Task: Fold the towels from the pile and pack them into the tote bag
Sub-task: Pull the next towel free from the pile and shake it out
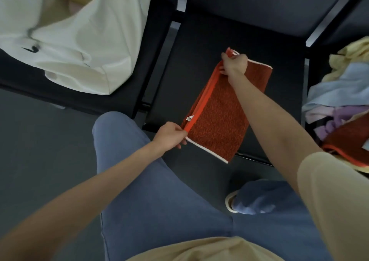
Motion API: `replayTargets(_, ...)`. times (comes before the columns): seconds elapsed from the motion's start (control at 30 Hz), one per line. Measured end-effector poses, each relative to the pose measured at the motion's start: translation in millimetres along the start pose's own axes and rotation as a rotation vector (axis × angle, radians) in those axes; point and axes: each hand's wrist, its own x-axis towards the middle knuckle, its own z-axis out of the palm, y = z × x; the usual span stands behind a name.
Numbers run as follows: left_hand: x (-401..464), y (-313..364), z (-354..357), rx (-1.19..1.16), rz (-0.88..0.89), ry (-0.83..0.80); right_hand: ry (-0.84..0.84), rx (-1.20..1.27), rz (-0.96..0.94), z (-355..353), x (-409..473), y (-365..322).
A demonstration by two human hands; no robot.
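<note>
I take the orange towel (pixel 223 109) on the middle black seat (pixel 279 65) as my landmark. Beyond it and to its right the seat lies bare, so I could pass a hand there. Left of the towel, a gap and dark frame bars (pixel 157 47) separate this seat from the one carrying the white tote bag (pixel 83 41), whose slumped side stands in the way. Right of the towel, past a dark armrest (pixel 305 47), the towel pile (pixel 343 93) blocks that edge. My own hands hold the towel's left corners.
</note>
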Motion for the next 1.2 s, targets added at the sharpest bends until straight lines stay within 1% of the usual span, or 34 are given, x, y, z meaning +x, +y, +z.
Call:
replayTargets(0.07,0.0,-4.8,-0.1,0.163,0.046,0.066,-0.042,0.011,-0.04,-9.2,-12.2,4.6)
replayTargets(0.17,-1.5,-8.4,2.2,0.365,0.126,0.263,-0.046,-0.094,-0.224,-38.7,-43.5,31.8)
replayTargets(0.23,-1.2,-5.8,4.9,0.401,0.192,0.373,0.0,-0.169,-0.362,-66.1,-75.1,61.8)
replayTargets(0.27,-0.5,-3.4,6.2,0.403,0.213,0.398,0.03,-0.179,-0.382,-79.5,-93.1,77.2)
replayTargets(0.37,5.4,1.5,11.4,0.423,0.211,0.397,0.113,-0.211,-0.277,-107.4,-139.4,118.6)
replayTargets(0.43,9.1,3.4,16.9,0.424,0.196,0.393,0.116,-0.296,-0.2,-115.5,-156.3,140.3)
replayTargets(0.5,10.6,5.9,22.2,0.43,0.17,0.386,0.024,-0.413,-0.08,-118.5,-169.1,150.9)
replayTargets(0.57,9.5,9.0,25.7,0.42,0.152,0.357,-0.095,-0.465,0.049,-118.6,-179.0,152.4)
replayTargets(0.67,4.2,13.5,27.9,0.331,0.125,0.313,-0.197,-0.429,0.108,-118.8,-180.2,154.0)
replayTargets(0.77,-6.0,18.6,25.9,0.173,0.077,0.265,-0.248,-0.179,0.168,-130.8,-181.0,148.8)
replayTargets(0.93,-38.8,29.3,29.7,-0.184,0.011,0.08,-0.311,0.214,0.226,-166.5,-206.4,132.2)
replayTargets(1.0,-54.0,29.1,31.8,-0.272,0.04,0.042,-0.336,0.222,0.162,-182.0,-216.2,131.0)
replayTargets(1.1,-70.9,30.8,30.5,-0.316,0.147,0.0,-0.378,0.229,0.081,-198.6,-224.1,131.5)
replayTargets(1.17,-74.6,33.0,27.7,-0.372,0.147,-0.033,-0.405,0.282,0.131,-205.4,-224.3,131.9)
replayTargets(1.2,-74.7,34.1,26.6,-0.429,0.127,-0.057,-0.426,0.338,0.187,-207.4,-223.2,131.6)
